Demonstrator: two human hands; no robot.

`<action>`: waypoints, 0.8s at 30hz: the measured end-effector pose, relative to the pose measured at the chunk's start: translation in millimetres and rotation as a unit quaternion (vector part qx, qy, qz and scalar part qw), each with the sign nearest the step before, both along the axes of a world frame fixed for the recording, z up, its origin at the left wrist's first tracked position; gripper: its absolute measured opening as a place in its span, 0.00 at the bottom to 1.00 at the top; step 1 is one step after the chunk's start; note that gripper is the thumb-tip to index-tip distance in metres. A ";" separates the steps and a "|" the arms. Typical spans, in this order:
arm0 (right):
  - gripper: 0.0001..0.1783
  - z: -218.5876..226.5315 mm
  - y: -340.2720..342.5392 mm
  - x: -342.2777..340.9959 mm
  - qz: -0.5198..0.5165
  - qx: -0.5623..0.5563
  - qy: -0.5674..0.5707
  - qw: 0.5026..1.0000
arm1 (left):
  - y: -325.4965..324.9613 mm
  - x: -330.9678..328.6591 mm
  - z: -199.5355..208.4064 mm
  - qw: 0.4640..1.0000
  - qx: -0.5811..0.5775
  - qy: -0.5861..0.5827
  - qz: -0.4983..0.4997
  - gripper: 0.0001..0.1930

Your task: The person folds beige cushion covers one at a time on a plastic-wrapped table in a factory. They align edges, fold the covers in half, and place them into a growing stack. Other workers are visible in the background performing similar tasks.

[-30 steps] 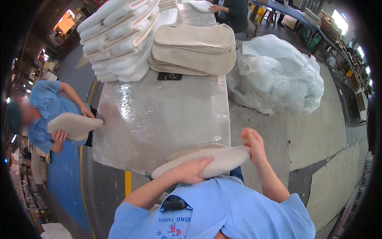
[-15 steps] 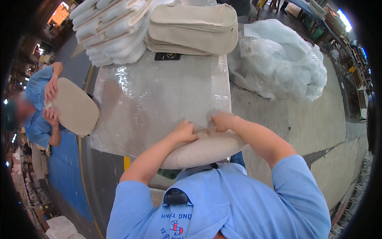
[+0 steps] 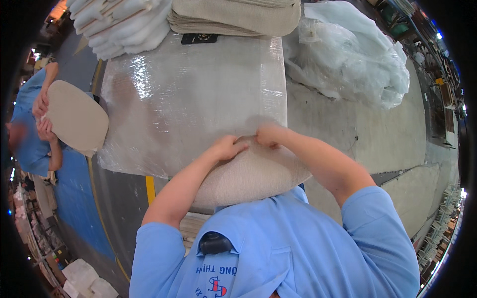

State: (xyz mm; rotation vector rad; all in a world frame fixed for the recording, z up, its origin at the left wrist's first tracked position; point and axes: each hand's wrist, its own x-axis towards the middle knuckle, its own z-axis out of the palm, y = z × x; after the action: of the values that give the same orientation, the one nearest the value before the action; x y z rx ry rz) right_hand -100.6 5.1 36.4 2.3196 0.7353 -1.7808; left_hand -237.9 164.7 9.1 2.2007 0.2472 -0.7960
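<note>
A beige fabric cushion (image 3: pixel 253 174) with rounded ends rests against my body at the near edge of the plastic-covered table (image 3: pixel 198 94). My left hand (image 3: pixel 229 148) is closed on its far edge, thumb and fingers pinching the fabric. Close beside it, my right hand (image 3: pixel 271 135) grips the same edge with curled fingers and is slightly blurred. Between the two hands the edge is drawn up to a peak. The cushion's underside is hidden from view.
White padding (image 3: pixel 124 27) is piled at the table's far left, beside stacked beige covers (image 3: pixel 233 20) and a flat black item (image 3: pixel 198 38). A plastic-wrapped bundle (image 3: pixel 353 54) lies right of the table. At left, a co-worker in blue holds another beige cushion (image 3: pixel 77 116).
My hands have come closer together, the right one moving left along the edge. More of the cushion's face shows now. The surroundings sit higher and slightly left in the view.
</note>
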 end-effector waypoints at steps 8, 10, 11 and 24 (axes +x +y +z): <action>0.17 -31.3 -18.5 -32.6 -0.191 0.267 -0.227 0.917 | -14.0 -2.1 -5.4 0.979 0.143 -0.114 0.087 0.24; 0.16 -34.4 -13.8 -34.2 -0.197 0.284 -0.236 0.908 | -9.6 -5.0 -14.7 0.973 0.152 -0.142 0.099 0.22; 0.15 -36.3 -11.4 -33.0 -0.193 0.299 -0.237 0.904 | -7.6 -6.2 -19.4 0.970 0.155 -0.156 0.107 0.22; 0.24 5.7 -38.4 -6.2 -0.135 0.342 -0.195 0.909 | 23.8 -11.0 28.9 1.000 0.011 -0.001 0.013 0.24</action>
State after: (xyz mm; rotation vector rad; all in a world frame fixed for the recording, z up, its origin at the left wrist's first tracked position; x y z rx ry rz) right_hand -106.7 -33.4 42.1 3.2322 1.1451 -1.1622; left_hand -248.9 188.5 38.0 2.2149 0.2839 -0.7816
